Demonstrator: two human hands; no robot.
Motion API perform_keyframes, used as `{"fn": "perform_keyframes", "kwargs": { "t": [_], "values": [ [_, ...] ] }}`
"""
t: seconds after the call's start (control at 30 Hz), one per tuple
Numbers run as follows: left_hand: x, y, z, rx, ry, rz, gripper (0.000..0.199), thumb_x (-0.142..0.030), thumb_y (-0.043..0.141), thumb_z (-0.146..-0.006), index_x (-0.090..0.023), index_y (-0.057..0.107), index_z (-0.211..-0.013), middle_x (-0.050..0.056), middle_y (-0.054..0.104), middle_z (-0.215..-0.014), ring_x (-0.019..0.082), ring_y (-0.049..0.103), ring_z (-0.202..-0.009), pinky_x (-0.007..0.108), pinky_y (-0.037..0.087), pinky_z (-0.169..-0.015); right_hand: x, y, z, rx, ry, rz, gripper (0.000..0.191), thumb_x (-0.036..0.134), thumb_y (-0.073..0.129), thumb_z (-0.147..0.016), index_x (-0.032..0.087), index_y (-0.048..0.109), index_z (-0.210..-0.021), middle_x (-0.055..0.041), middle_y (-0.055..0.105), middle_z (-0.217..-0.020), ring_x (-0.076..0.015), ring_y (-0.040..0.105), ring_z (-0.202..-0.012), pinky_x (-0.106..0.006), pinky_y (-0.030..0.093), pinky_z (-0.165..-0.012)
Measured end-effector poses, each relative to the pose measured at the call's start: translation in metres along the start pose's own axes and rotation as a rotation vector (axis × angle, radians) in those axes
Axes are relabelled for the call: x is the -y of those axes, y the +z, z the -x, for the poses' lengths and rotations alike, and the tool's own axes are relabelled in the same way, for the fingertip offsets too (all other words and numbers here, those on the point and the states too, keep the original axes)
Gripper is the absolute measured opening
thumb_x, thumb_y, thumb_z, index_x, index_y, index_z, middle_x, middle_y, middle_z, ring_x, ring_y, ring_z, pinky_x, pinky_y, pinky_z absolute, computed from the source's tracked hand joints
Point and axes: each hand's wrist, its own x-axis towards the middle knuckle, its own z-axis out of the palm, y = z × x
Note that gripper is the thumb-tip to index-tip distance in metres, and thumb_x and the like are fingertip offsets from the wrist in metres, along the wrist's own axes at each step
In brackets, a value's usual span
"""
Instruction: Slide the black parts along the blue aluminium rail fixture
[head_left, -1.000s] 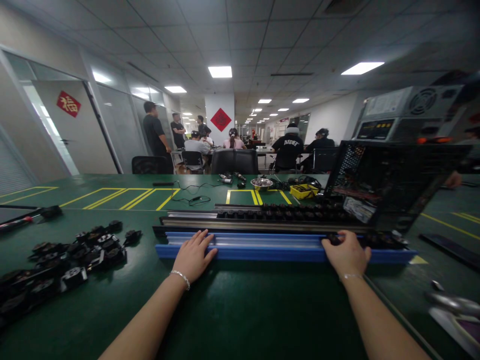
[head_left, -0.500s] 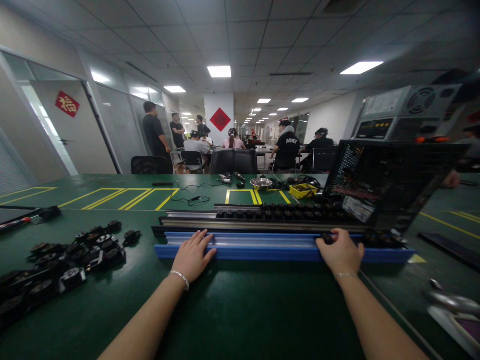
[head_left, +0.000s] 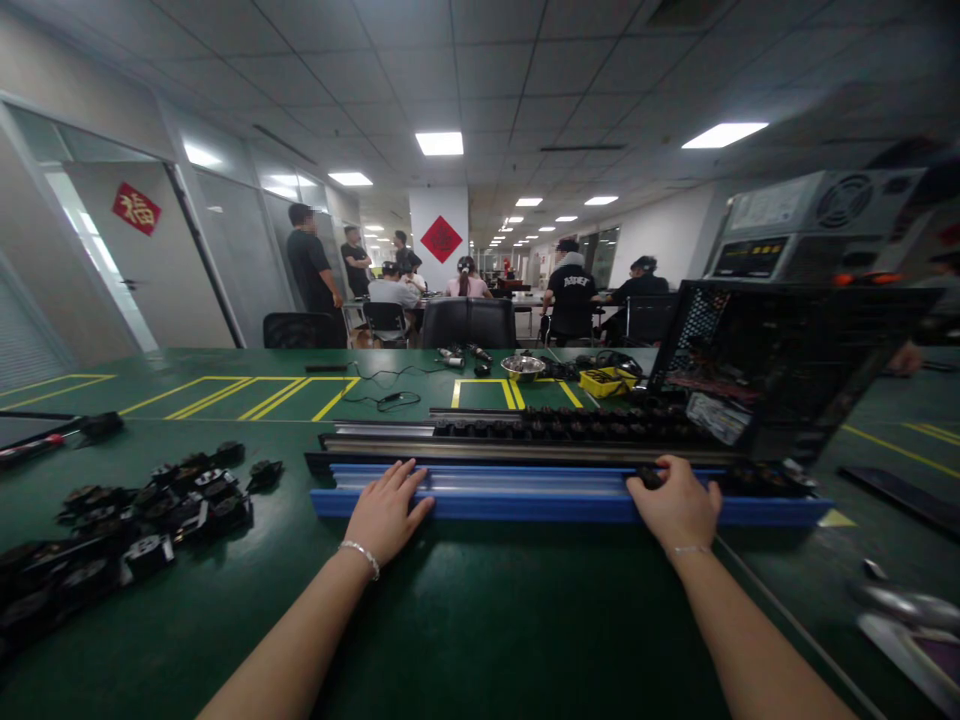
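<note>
A long blue rail (head_left: 525,508) with a channel along it lies across the green table in front of me. My left hand (head_left: 386,508) rests on its left part, fingers stretched out and holding nothing. Toward the right end, my right hand (head_left: 677,505) grips a small black module (head_left: 649,477) in the channel; the fingers partly cover it. Several black modules (head_left: 765,478) sit in the rail to the right of that hand. Behind the blue rail lie dark rails (head_left: 480,447), one carrying a row of black modules (head_left: 570,424).
Loose black modules (head_left: 157,510) are heaped at the left. An open computer case (head_left: 795,360) stands at the right, a power supply (head_left: 817,215) on top. Farther back are a metal bowl (head_left: 523,368), a yellow tray (head_left: 606,382) and cables (head_left: 394,400). People sit and stand beyond the table.
My right hand has shifted slightly left along the blue rail with the black module. My left hand stays where it was.
</note>
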Motion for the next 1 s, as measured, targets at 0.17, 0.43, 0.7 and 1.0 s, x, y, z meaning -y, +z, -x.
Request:
{"fn": "perform_keyframes", "kwargs": {
  "t": [0.17,0.43,0.7,1.0],
  "values": [
    [0.001,0.001,0.0,-0.005,-0.002,0.011,0.05,-0.051,0.034,-0.085,-0.027,0.046,-0.127,0.004,0.041,-0.139,0.023,0.034,-0.129,0.042,0.035,-0.1,0.006,-0.003,0.002,0.001,-0.029,-0.002,0.039,0.042,0.048,-0.061,0.021,0.046,-0.094,-0.0033,0.059,-0.078,-0.0256,0.057,-0.081,-0.047,0.023,-0.096],
    [0.001,0.002,-0.001,-0.008,-0.001,0.016,0.049,-0.05,0.035,-0.085,-0.027,0.046,-0.127,0.004,0.041,-0.139,0.023,0.034,-0.129,0.042,0.035,-0.1,0.01,-0.003,0.003,0.023,-0.067,-0.008,0.038,0.041,0.048,-0.061,0.021,0.045,-0.093,-0.0039,0.059,-0.076,-0.0254,0.056,-0.078,-0.043,0.029,-0.09],
    [0.001,0.002,0.0,-0.011,0.001,0.018,0.049,-0.05,0.035,-0.085,-0.027,0.046,-0.127,0.004,0.04,-0.14,0.023,0.033,-0.13,0.042,0.034,-0.1,0.015,-0.002,0.006,0.005,-0.089,0.012,0.037,0.04,0.047,-0.062,0.021,0.046,-0.094,-0.003,0.059,-0.077,-0.0245,0.057,-0.079,-0.042,0.027,-0.094],
    [0.001,0.002,-0.001,0.003,-0.014,0.025,0.049,-0.05,0.036,-0.085,-0.028,0.046,-0.127,0.003,0.041,-0.139,0.022,0.033,-0.129,0.042,0.034,-0.101,0.016,0.0,0.007,0.01,-0.083,-0.014,0.039,0.04,0.048,-0.061,0.022,0.045,-0.096,-0.0029,0.06,-0.078,-0.0248,0.057,-0.08,-0.043,0.026,-0.095]
  ]
}}
